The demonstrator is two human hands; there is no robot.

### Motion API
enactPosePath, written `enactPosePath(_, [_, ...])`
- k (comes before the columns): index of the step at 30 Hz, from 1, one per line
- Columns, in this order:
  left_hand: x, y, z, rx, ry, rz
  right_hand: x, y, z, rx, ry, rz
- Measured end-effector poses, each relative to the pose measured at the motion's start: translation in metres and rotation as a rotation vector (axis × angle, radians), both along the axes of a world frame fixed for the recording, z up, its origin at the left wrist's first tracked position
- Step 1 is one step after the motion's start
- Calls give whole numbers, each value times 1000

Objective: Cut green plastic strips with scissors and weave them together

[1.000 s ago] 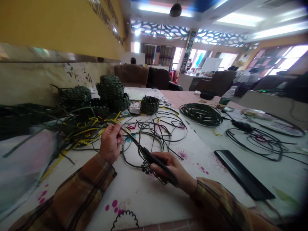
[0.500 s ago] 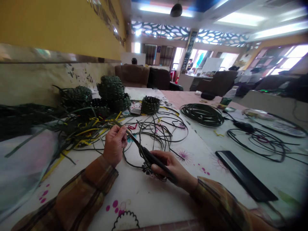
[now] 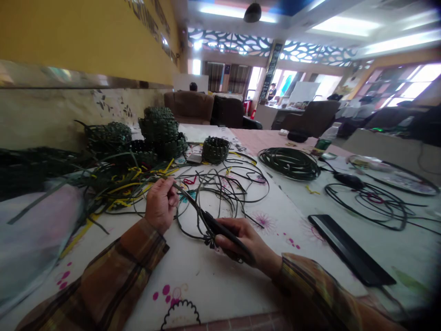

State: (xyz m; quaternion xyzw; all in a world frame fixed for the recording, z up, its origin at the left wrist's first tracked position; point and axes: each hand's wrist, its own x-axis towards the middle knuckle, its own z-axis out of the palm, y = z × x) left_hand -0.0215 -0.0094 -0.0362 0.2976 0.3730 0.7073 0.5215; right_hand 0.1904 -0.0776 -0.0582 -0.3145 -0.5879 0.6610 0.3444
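Observation:
My left hand (image 3: 161, 202) is closed in a pinch on a dark green strip (image 3: 186, 191) that runs down toward the right. In my right hand (image 3: 246, 241) is a long black-handled tool (image 3: 229, 232), its shape like scissors or pliers; my fingers hide part of it. The tool's front end meets the strip, but whether its jaws are apart I cannot tell. Thin green strips curve down beside the tool. Beyond my hands, loose green strips (image 3: 237, 186) lie in loops on the white flowered tablecloth (image 3: 203, 294).
A small woven green basket (image 3: 215, 150) stands behind the loops, with stacked baskets (image 3: 160, 126) to its left. Yellow and green strips (image 3: 127, 188) lie tangled at left. On the right are a coil of strip (image 3: 289, 163), a black slab (image 3: 351, 248) and a bottle (image 3: 325, 140).
My left hand has shifted slightly left and up, still pinching the strip. My right hand and the black-handled tool stay nearly in place.

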Motion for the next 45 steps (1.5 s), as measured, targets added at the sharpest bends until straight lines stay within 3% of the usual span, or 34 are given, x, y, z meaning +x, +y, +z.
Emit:
enactPosePath(6, [1,-4,6,38,69,1,-3,1,2,-34,-11,-3])
enactPosePath(17, [7,-9,3,46,64,-26,-4,0,-2,-4,32,-10])
enactPosePath(27, [5,-8,7,96,121,51,2,8,-2,-49,35,75])
enactPosePath(45, [5,-9,6,82,121,58,-1,4,-4,-62,97,-1])
